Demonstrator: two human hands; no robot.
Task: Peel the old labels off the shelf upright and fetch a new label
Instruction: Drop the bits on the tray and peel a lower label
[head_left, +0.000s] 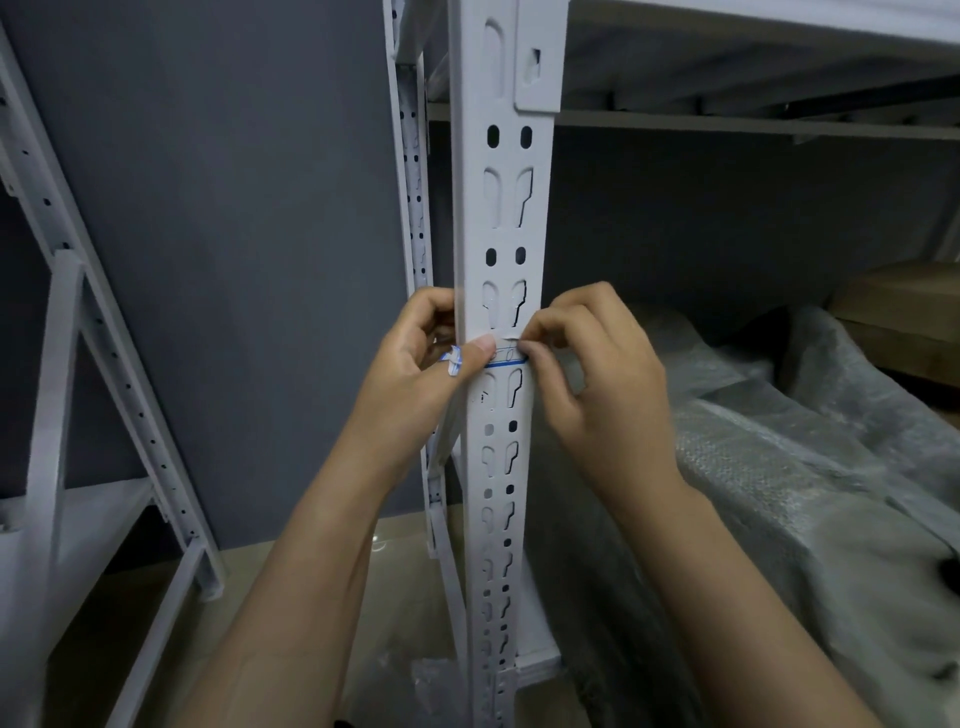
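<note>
A white perforated shelf upright (501, 218) runs down the middle of the head view. A white label with a blue lower line (506, 357) is stuck across it at hand height. My left hand (421, 364) curls round the upright's left edge, its thumb pressing the label's left end; a crumpled white-and-blue label scrap (453, 361) sticks to that hand. My right hand (587, 374) pinches the label's right end at the upright's right edge, where the top corner looks lifted.
A second white rack (62, 364) stands at the left against a dark grey wall. Bubble-wrapped bulk (779, 467) lies on the lower shelf at the right, with a cardboard box (904, 317) behind it. A shelf deck (753, 67) spans overhead.
</note>
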